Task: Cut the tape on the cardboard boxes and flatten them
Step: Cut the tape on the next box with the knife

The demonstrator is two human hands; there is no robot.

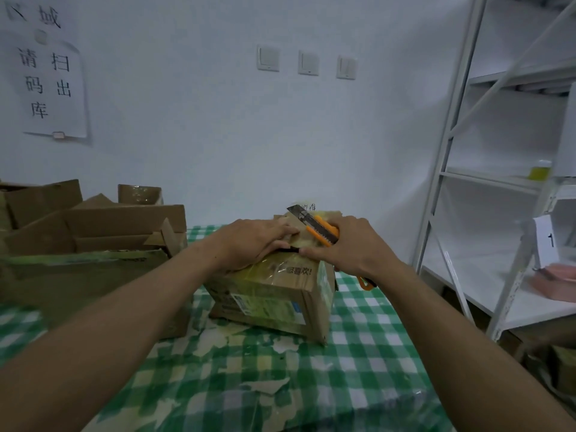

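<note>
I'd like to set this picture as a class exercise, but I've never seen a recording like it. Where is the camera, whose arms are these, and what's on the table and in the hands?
There is no machine here. The single picture comes from a wide-angle camera worn on a person's head, looking forward and down, so the two bare arms are the wearer's own. A taped cardboard box stands on a green checked tablecloth. The left hand rests on the box top. The right hand grips an orange utility knife, its blade out and pointing away from the person. More opened cardboard boxes are piled to the left, and white shelving stands to the right.
</note>
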